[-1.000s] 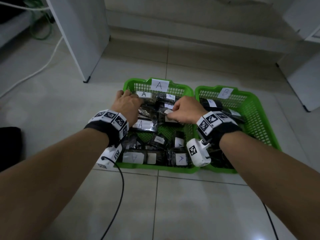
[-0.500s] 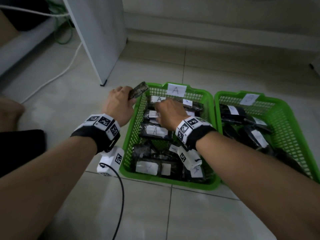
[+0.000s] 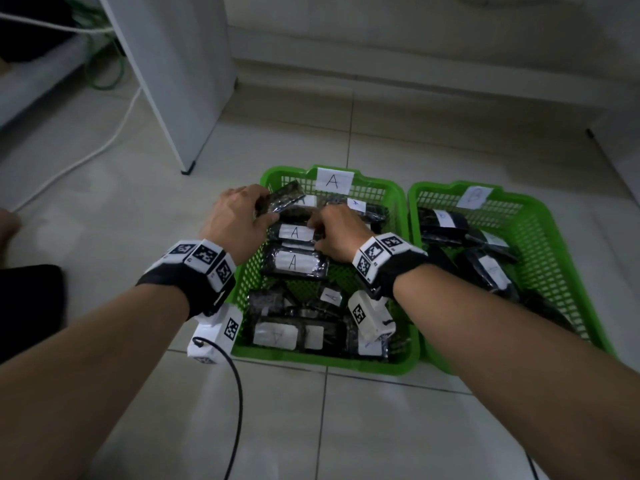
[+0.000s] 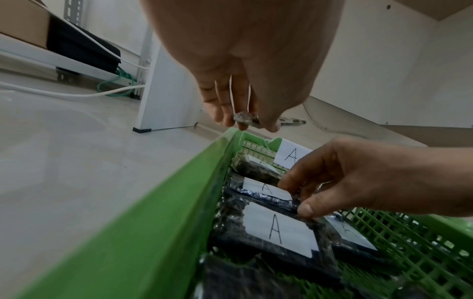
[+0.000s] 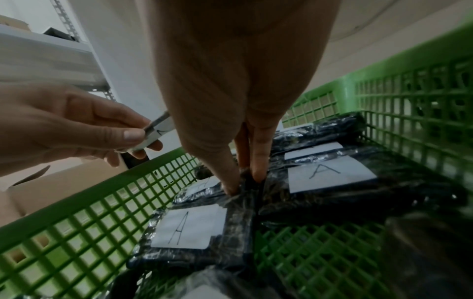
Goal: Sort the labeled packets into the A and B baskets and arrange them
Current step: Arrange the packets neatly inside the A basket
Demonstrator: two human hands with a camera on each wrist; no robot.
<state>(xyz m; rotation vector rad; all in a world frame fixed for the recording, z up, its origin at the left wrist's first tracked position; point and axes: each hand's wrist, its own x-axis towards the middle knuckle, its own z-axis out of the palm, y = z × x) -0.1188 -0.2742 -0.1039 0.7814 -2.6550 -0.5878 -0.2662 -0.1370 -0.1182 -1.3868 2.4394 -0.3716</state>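
Already the left hand (image 3: 239, 220) is pinching one crinkly dark foil packet (image 3: 282, 199) above the far left rim of the A basket (image 3: 398, 216), while the right hand (image 3: 337, 235) is gripping the edge of a flat packet (image 3: 294, 233) in the row inside, so sorting is looking nearly done and mostly arranging is remaining.

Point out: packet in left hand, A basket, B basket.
packet in left hand (image 3: 284, 199), head view, dark wrapper.
A basket (image 3: 398, 206), head view, right wall.
B basket (image 3: 540, 220), head view, right wall.
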